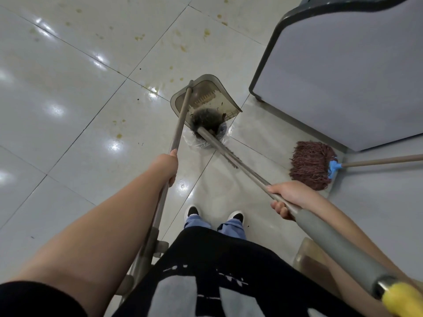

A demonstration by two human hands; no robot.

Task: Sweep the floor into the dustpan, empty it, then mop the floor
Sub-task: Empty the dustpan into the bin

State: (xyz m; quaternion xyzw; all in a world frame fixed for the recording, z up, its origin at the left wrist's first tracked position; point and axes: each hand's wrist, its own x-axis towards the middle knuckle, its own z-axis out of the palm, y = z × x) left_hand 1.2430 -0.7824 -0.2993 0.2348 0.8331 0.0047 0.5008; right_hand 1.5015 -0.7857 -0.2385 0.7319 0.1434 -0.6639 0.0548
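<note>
A grey translucent dustpan (212,97) on a long metal handle is tilted over a small bin lined with a clear plastic bag (201,143). My left hand (168,165) grips the dustpan's handle. My right hand (286,199) grips the broom's metal handle (242,167), and the dark broom head (206,121) sits at the dustpan's lip above the bin. A mop with a maroon string head (311,164) and blue clamp lies on the floor at the right.
The glossy pale tile floor (68,99) carries yellowish stains and dark specks. A large grey cabinet or machine (343,72) stands at the upper right. My feet in black-and-white shoes (215,213) stand below the bin. A translucent object (306,255) sits at lower right.
</note>
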